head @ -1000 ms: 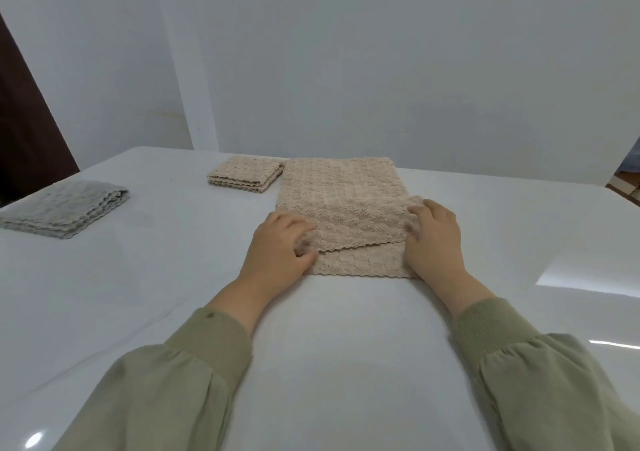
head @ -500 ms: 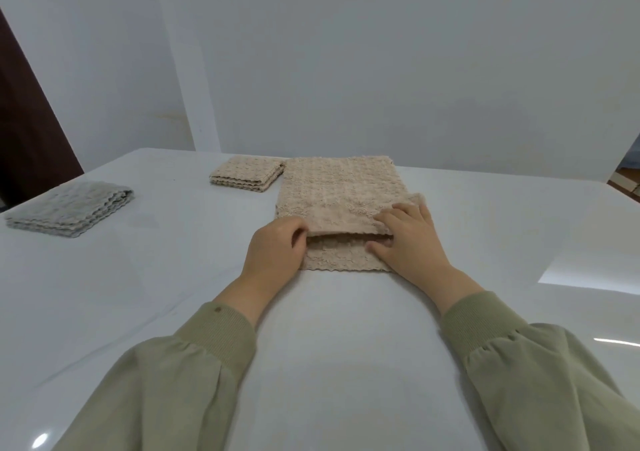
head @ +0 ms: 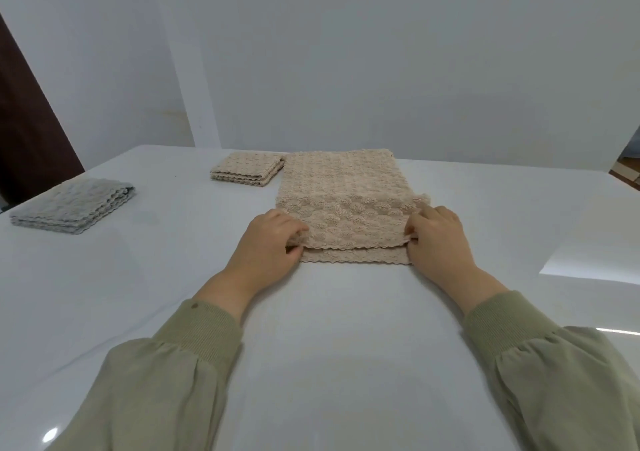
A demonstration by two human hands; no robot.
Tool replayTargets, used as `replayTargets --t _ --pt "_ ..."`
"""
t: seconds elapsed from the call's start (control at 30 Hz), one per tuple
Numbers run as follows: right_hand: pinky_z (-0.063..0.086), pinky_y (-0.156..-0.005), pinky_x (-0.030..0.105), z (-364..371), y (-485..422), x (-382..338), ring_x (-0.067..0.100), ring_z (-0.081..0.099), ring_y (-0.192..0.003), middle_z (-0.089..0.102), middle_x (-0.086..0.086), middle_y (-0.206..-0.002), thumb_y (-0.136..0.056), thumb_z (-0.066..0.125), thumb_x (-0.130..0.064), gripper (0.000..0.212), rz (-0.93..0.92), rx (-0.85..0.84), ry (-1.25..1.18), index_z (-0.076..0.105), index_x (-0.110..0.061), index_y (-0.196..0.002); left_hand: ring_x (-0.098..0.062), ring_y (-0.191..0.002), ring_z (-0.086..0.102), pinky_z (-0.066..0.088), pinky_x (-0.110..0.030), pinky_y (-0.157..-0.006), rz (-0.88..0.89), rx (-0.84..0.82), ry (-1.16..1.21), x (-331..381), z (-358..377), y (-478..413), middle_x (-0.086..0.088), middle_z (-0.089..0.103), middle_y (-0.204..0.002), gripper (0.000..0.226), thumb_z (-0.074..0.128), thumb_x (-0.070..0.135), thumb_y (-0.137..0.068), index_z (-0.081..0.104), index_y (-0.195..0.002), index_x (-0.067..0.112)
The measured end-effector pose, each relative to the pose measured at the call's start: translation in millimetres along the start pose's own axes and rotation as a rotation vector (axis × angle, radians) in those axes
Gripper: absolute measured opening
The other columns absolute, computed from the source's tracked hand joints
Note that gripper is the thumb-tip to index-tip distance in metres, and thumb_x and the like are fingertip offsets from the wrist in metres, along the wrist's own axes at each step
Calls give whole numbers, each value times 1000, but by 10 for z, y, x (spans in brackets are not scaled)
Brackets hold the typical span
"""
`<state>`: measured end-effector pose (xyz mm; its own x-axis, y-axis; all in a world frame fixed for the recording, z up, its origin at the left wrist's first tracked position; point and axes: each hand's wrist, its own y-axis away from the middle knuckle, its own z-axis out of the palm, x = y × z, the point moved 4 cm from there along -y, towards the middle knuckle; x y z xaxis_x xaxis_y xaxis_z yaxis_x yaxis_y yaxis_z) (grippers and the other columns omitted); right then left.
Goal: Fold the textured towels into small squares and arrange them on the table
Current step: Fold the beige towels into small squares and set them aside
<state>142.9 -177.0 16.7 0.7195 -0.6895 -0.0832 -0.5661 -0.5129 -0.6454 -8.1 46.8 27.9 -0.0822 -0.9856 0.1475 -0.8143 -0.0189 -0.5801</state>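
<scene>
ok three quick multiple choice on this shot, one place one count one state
1. Where is the folded beige square relative to the long beige towel? A left of its far end; B on it; C right of it.
2. How many finished folded towels lie aside? A one; B two; C four.
3. What do the left hand and right hand do? A pinch the long towel's top layer; B lie flat; C hover empty.
Answers: 1 A, beside its far left corner. 2 B, the beige square plus a grey folded towel. 3 A, fingers curl on the layer's near corners.
</scene>
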Motion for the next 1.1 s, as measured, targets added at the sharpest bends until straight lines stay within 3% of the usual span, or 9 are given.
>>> replayTargets --t 0.13,0.3,0.47,0.57,0.67,0.87,1.1 --pt "42 -77 38 -24 52 -45 32 55 -72 62 7 -73 -59 61 9 22 -63 10 -42 63 -8 -72 -21 -79 58 51 -38 -68 73 -18 9 45 49 -18 1 66 -78 13 60 12 -72 70 -80 11" --pt "36 -75 31 -238 63 -119 26 49 -67 58 3 -65 -61 49 4 18 -85 187 -154 60 -8 -67 -19 -74 55 43 -29 -68 50 106 19 38 -66 -17 -1 65 -75 8 62 4 -71 67 -73 9" --pt "24 -70 22 -147 138 -165 28 51 -67 54 1 -64 -57 55 7 21 -176 41 -125 61 -12 -63 -15 -77 49 40 -23 -67 62 5 37 18 -18 -11 2 61 -71 11 62 1 -64 65 -66 11" --pt "29 -69 25 -134 145 -136 28 52 -67 53 0 -64 -55 61 12 26 -164 5 -115 62 -13 -63 -17 -75 51 39 -21 -66 60 -42 40 24 -14 -9 3 60 -68 10 57 5 -63 64 -64 12" --pt "37 -68 30 -134 163 -144 28 52 -67 54 0 -64 -55 63 12 26 -171 -35 -106 64 -12 -62 -17 -74 51 44 -27 -64 57 -80 43 29 -3 -2 3 58 -67 10 54 7 -63 63 -64 12" --pt "26 -68 22 -241 149 -208 25 48 -64 53 0 -60 -59 48 4 20 -170 22 -148 61 -12 -59 -17 -74 50 45 -31 -64 62 -93 60 49 -7 -4 3 57 -68 9 52 7 -62 60 -64 12" --pt "28 -67 24 -258 146 -223 25 48 -63 53 0 -58 -66 34 -9 26 -184 50 -170 60 -11 -58 -17 -73 48 45 -31 -63 73 -105 74 70 -16 0 3 57 -68 8 51 8 -62 57 -65 11"
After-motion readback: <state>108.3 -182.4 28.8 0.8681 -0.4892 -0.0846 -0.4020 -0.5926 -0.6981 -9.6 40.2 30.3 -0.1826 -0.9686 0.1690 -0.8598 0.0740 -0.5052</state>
